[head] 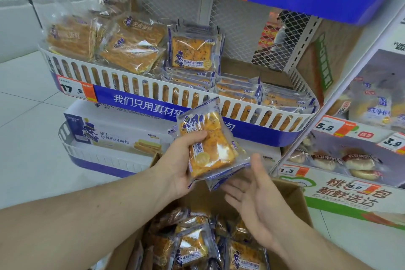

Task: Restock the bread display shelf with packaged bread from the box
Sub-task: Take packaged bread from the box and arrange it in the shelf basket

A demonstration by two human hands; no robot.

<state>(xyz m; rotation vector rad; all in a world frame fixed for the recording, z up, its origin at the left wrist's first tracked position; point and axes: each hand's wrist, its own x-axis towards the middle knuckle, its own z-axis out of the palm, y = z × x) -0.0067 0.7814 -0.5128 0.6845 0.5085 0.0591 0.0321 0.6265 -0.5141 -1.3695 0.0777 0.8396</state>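
Restocking step in hand: carry held stock to the bread display shelf (153,94), right end behind the slotted front rim, where flat packs leave room; judged best laid label-up, square on the existing layer, without squeezing the soft loaf.

Shelf: blue-and-white tier, large cake packs at left end, upright same-brand stack (194,50) mid-shelf, mesh back panel behind.
Box (293,199): cardboard, open, below the hands, many packs left; task judged far from done.
Floor: pale tile, left.
Left hand (182,160): fingers curled round packaged bread (208,144), several packs fanned, raised before the rim.
Right hand (254,195): fingers spread, palm up, at the packs' lower corner, gripping nothing.
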